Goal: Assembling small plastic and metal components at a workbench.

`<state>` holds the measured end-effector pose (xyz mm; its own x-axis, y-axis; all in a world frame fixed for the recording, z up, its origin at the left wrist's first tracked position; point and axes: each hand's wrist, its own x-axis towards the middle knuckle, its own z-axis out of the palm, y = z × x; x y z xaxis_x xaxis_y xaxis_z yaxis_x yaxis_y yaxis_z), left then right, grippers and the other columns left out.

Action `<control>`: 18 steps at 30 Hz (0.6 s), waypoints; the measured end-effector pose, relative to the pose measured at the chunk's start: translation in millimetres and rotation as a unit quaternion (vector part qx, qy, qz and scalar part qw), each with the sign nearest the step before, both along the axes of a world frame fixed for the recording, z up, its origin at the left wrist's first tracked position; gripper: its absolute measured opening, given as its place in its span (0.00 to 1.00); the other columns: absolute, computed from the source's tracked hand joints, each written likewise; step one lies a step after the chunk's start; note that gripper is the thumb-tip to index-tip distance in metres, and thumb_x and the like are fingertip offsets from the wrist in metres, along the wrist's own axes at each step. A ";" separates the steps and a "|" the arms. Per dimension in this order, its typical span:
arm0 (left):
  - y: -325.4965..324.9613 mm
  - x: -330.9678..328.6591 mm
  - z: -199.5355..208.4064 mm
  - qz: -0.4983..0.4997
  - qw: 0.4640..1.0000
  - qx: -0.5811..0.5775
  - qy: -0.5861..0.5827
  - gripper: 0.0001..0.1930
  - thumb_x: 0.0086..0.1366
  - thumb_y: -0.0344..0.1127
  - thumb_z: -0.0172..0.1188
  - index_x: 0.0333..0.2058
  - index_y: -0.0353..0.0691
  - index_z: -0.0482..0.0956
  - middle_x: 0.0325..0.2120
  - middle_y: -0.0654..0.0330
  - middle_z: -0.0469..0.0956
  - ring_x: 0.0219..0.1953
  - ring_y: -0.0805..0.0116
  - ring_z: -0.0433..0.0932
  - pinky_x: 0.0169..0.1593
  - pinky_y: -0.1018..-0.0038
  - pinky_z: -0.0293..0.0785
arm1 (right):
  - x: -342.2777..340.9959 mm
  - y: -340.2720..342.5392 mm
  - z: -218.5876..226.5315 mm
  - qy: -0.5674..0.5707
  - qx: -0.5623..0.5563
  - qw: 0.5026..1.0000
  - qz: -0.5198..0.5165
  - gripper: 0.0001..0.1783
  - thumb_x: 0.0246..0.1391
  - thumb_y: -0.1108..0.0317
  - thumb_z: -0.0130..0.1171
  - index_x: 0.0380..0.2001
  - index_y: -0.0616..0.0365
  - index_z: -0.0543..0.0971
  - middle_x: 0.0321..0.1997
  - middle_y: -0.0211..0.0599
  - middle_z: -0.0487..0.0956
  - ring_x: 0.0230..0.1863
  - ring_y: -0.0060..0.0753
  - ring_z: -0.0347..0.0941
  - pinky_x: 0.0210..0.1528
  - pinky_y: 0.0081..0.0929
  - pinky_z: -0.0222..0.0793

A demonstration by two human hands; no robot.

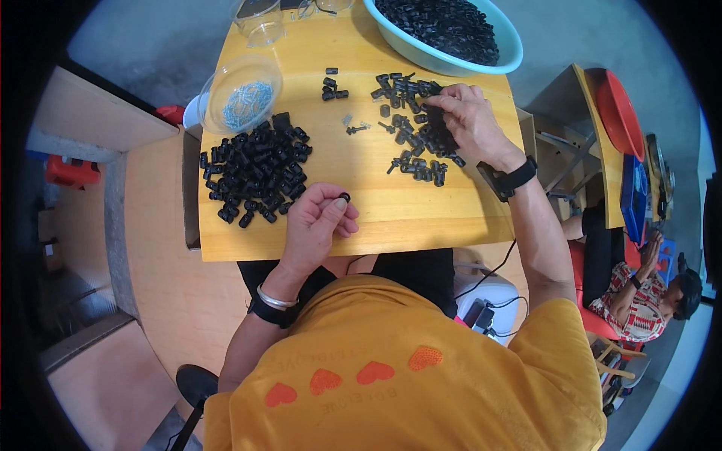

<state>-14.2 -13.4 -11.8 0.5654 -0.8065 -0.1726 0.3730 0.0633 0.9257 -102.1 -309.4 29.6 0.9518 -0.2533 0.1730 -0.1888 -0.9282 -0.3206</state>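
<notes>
My left hand (323, 218) is closed near the table's front edge, pinching a small black plastic part (344, 197) between thumb and fingertips. A heap of black cylindrical plastic parts (256, 169) lies just beyond it to the left. My right hand (470, 120) reaches over a looser pile of black parts (410, 131) at the right. Its thumb and forefinger come together at the pile's far edge; whatever they grip is too small and dark to make out. Between the piles lie a few small screws (357, 129) and a small cluster of black parts (331, 92).
A clear plastic bowl of silvery screws (248, 104) stands at the left edge of the wooden table (361, 233). A light-blue basin (511, 56) full of black parts occupies the far right. Empty-looking clear cups (259, 22) stand far left. Another person (632, 301) sits at the right.
</notes>
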 end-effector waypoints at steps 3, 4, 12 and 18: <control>0.6 -0.7 -1.8 0.002 1.000 0.000 -0.006 0.07 0.66 0.32 0.50 0.39 0.36 0.70 0.27 0.58 0.77 0.25 0.76 0.76 0.28 0.82 0.73 | -11.2 -4.3 4.1 -0.009 0.024 1.000 -0.009 0.20 0.45 0.79 0.51 0.43 0.50 0.78 0.41 0.35 0.71 0.46 0.41 0.63 0.49 0.35 0.58; 0.9 -0.8 -2.3 0.003 1.000 0.001 -0.010 0.07 0.66 0.34 0.51 0.39 0.37 0.70 0.27 0.58 0.77 0.25 0.75 0.76 0.29 0.81 0.73 | -15.5 -4.3 5.5 0.000 0.038 0.999 -0.015 0.19 0.46 0.79 0.51 0.43 0.52 0.78 0.40 0.36 0.72 0.45 0.41 0.63 0.48 0.34 0.59; 0.5 -0.2 -1.7 0.002 1.000 0.012 -0.024 0.07 0.66 0.33 0.50 0.39 0.37 0.70 0.27 0.58 0.77 0.24 0.75 0.76 0.29 0.81 0.73 | -41.4 2.5 13.8 0.042 0.253 0.964 -0.067 0.15 0.45 0.83 0.48 0.37 0.62 0.78 0.32 0.39 0.72 0.37 0.38 0.68 0.41 0.28 0.64; -0.2 -0.9 0.2 -0.002 0.999 0.018 -0.030 0.06 0.67 0.33 0.50 0.39 0.37 0.70 0.27 0.58 0.77 0.25 0.75 0.76 0.29 0.82 0.73 | -29.8 6.7 0.7 0.034 0.107 0.994 0.017 0.19 0.41 0.85 0.47 0.38 0.63 0.78 0.30 0.37 0.68 0.34 0.34 0.67 0.38 0.25 0.64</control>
<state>-15.1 -13.5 -11.6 0.5726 -0.8027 -0.1668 0.3165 0.0288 0.9481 -132.0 -302.7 30.3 0.9681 -0.2449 0.0530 -0.1869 -0.8467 -0.4982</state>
